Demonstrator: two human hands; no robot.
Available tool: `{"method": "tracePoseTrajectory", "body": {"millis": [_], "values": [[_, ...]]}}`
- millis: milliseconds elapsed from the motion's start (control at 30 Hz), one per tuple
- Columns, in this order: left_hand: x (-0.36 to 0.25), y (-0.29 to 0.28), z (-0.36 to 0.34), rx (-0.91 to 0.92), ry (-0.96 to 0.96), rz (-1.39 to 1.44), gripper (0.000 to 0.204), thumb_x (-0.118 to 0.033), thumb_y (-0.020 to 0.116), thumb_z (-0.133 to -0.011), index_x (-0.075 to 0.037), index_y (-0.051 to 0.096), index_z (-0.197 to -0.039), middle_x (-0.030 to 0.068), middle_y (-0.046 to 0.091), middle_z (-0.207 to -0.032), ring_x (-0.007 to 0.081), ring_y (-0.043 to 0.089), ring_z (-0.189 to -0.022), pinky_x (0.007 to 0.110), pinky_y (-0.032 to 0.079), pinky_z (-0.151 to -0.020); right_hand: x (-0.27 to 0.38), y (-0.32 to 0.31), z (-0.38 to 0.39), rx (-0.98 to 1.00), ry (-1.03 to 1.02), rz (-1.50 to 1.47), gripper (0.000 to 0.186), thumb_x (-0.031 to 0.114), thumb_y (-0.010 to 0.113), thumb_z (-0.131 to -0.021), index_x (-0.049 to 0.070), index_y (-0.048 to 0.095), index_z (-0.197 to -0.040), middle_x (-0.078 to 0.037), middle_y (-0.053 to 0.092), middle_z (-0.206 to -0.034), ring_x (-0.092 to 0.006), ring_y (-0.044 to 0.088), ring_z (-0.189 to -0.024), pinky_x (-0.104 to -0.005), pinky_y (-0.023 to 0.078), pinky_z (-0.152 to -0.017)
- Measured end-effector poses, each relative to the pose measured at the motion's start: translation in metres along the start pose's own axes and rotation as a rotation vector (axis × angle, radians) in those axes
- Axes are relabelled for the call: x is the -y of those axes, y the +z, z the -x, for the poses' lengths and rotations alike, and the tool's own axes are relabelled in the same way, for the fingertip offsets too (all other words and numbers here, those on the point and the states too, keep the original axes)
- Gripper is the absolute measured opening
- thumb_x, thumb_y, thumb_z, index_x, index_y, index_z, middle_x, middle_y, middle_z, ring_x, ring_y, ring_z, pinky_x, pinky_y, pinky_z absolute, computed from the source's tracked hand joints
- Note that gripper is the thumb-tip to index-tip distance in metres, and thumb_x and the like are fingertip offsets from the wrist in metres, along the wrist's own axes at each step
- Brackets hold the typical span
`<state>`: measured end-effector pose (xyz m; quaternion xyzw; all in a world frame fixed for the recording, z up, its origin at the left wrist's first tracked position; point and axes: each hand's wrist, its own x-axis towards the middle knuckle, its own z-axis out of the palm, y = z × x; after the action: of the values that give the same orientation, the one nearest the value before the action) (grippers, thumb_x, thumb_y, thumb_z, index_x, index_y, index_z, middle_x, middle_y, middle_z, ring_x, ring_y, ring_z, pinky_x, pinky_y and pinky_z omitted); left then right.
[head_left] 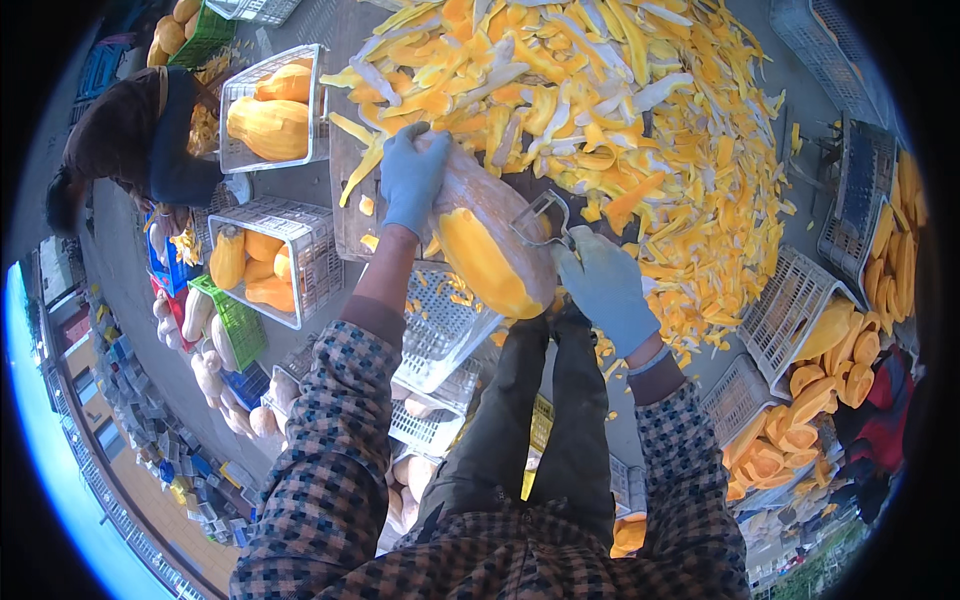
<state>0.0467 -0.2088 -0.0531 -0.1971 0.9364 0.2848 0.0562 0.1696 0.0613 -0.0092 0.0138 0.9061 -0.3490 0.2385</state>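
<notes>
Both arms reach forward from the lower edge in checked sleeves, and both hands wear pale blue gloves. The left arm stretches farther out: its forearm rises from the lower left, bare between cuff and glove, and the left hand [412,180] lies over the far end of a long squash [492,235]. Its fingers are close together and bent over the skin, pressing on that end; I cannot tell where the thumb sits.

The right arm comes up from the lower right and leans inward, the wrist nearly straight. The right hand [606,285] is beside the squash, nearer the body than the left hand, with its back facing up. Its fingers are curled around the handle end of a metal peeler [541,220], whose frame points left and lies over the squash's right side. Whether the blade is cutting into the skin I cannot tell.

The squash is between the two hands, slanting from upper left to lower right, its near end above the person's legs [510,400]. Tan skin covers most of it, while a broad orange patch runs along its left side. Beyond it, a heap of peelings [640,130] covers much of the wooden table [352,215].
</notes>
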Motion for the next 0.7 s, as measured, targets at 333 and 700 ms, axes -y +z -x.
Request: {"method": "tracePoseTrajectory", "body": {"millis": [333, 700], "values": [[-0.009, 0.002, 0.007, -0.022, -0.106, 0.069, 0.054, -0.048, 0.071, -0.083, -0.014, 0.07, -0.125, 0.0115, 0.059, -0.132, 0.0361, 0.056, -0.118, 0.046, 0.047, -0.101, -0.007, 0.011, 0.099, 0.063, 0.054, 0.346, 0.034, 0.04, 0.064, -0.094, 0.007, 0.066, -0.104, -0.016, 0.067, -0.087, -0.0345, 0.068, -0.066, -0.0451, 0.054, -0.056], [-0.02, 0.001, 0.005, -0.003, -0.131, -0.006, 0.052, -0.046, 0.068, -0.084, -0.015, 0.069, -0.126, 0.0132, 0.058, -0.127, 0.0379, 0.056, -0.116, 0.047, 0.05, -0.095, 0.026, 0.015, 0.004, -0.07, -0.396, 0.372, 0.026, 0.036, 0.062, -0.095, 0.011, 0.065, -0.101, -0.015, 0.065, -0.089, -0.0315, 0.068, -0.069, -0.0435, 0.055, -0.059]]}}
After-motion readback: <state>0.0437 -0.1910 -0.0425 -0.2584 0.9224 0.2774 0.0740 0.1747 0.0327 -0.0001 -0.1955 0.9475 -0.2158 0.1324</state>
